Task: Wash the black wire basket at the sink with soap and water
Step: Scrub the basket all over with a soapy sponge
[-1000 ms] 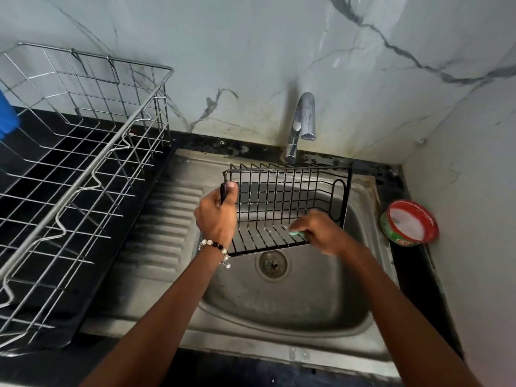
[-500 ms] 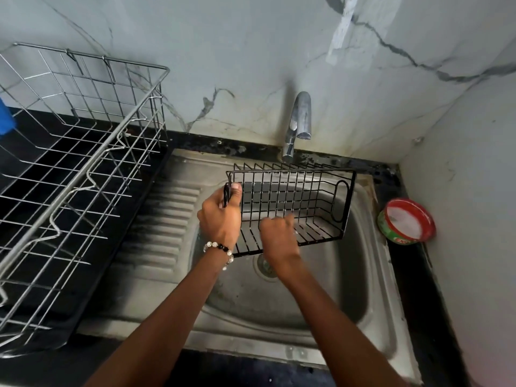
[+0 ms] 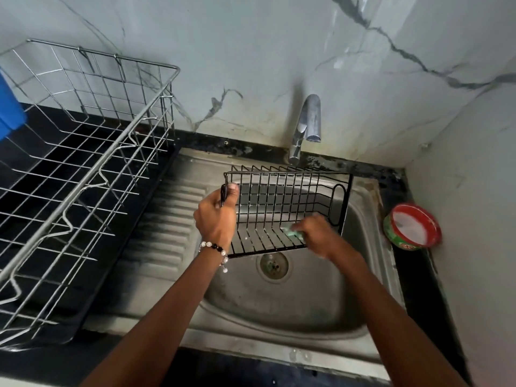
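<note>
Head view: left hand (image 3: 216, 219) grips black wire basket (image 3: 287, 210) over sink (image 3: 279, 311).

The right hand (image 3: 312, 233) is smeared with motion blur, and it hides most of the green scrubber (image 3: 291, 233). The blue container (image 3: 9, 113) and the steel dish rack (image 3: 83, 169) run off the left edge. The soap tub (image 3: 411, 226) label is unreadable.
</note>
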